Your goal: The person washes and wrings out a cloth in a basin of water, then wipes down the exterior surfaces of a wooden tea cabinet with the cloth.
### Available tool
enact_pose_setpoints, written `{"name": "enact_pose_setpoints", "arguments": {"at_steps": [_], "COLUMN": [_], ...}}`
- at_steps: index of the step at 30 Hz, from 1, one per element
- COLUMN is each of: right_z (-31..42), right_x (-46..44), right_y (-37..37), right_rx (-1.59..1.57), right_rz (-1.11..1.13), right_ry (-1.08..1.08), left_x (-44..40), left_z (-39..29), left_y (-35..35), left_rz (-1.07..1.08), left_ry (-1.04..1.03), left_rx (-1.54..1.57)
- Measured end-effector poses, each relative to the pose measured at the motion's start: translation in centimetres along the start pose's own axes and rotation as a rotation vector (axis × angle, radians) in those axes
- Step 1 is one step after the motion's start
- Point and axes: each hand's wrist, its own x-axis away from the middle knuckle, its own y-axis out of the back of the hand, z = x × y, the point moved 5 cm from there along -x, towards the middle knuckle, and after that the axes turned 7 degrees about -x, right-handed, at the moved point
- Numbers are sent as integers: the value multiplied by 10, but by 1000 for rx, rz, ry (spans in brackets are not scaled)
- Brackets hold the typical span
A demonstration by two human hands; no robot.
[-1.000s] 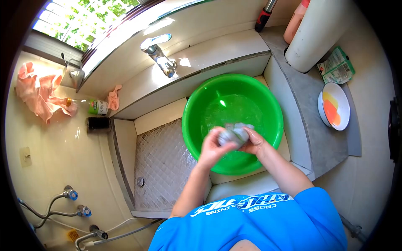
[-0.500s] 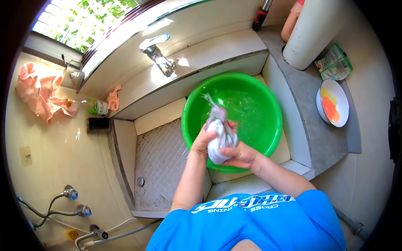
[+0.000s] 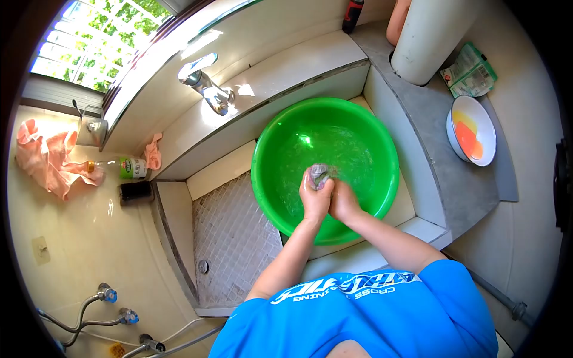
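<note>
Cloth had just been bunched smaller over the green basin, so less was left exposed. It was gripped in the left hand; the right hand was cupped alongside, fingertips hidden. Water was held in the basin.

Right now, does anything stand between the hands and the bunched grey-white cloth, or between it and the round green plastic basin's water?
Nothing visible does. The left hand grips the cloth, the right hand is against it, and open water surrounds them; the shiny metal tap stands outside the basin.
</note>
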Motion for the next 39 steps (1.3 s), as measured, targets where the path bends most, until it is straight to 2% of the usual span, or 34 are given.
{"name": "enact_pose_setpoints", "arguments": {"at_steps": [1, 2, 5, 6, 7, 8, 9, 11, 12, 13, 15, 16, 18, 19, 21, 23, 25, 27, 29, 31, 34, 35, 37, 39], "right_z": [-1, -5, 11, 22, 32, 35, 36, 38, 48, 57, 84, 86, 94, 93, 90, 90, 83, 85, 75, 77, 61, 62, 60, 55], "right_x": [1, 1, 2, 3, 4, 1, 1, 6, 15, 21, 46, 48, 55, 57, 57, 58, 54, 48, 42, 39, 31, 34, 27, 21], "right_y": [-3, -10, -4, -1, 3, 5, 8, -7, -10, -8, -14, -17, -20, -20, -17, -15, -15, -9, -8, -5, -7, -10, -4, -9], "right_rx": [5, -338, -19, -109, -199, -235, -240, -972, -1097, -1093, -1669, -1664, -1874, -1867, -1888, -1899, -1699, -1684, -1550, -1424, -979, -970, -883, -801], "right_rz": [-1, 14, 77, 83, 86, 180, 179, 614, 741, 748, 1076, 1082, 1195, 1203, 1240, 1282, 1126, 1136, 1062, 1003, 842, 852, 553, 521], "right_ry": [-2, -31, 46, 108, 169, 156, 153, -182, -228, -223, -496, -497, -612, -610, -579, -576, -508, -535, -572, -556, -316, -312, -187, -173], "left_x": [3, 3, -3, -4, -5, -9, -12, -23, -23, -24, -21, -21, -6, -8, -6, -7, -7, -10, -9, -8, -3, -3, -3, -7], "left_z": [4, 12, 3, -13, -18, -23, -26, -27, -39, -49, -72, -72, -93, -93, -103, -111, -110, -104, -104, -102, -109, -112, -107, -94], "left_y": [1, 4, 24, 32, 43, 53, 61, 73, 76, 76, 65, 58, 37, 33, 30, 32, 35, 35, 36, 34, 34, 35, 36, 32], "left_rz": [-57, -33, 26, 102, 207, 228, 249, 288, 339, 375, 586, 581, 1034, 1032, 1261, 1181, 1086, 911, 780, 767, 716, 673, 666, 579], "left_ry": [32, 111, 123, 142, 175, 142, 110, 143, 127, 80, -28, -32, -239, -248, -408, -331, -178, 75, 140, 81, -34, -87, -60, -61], "left_rx": [38, 46, 171, 266, 137, 215, 292, 519, 637, 623, 668, 669, 1194, 1191, 1256, 1104, 858, 716, 603, 573, 441, 370, 318, 245]}}
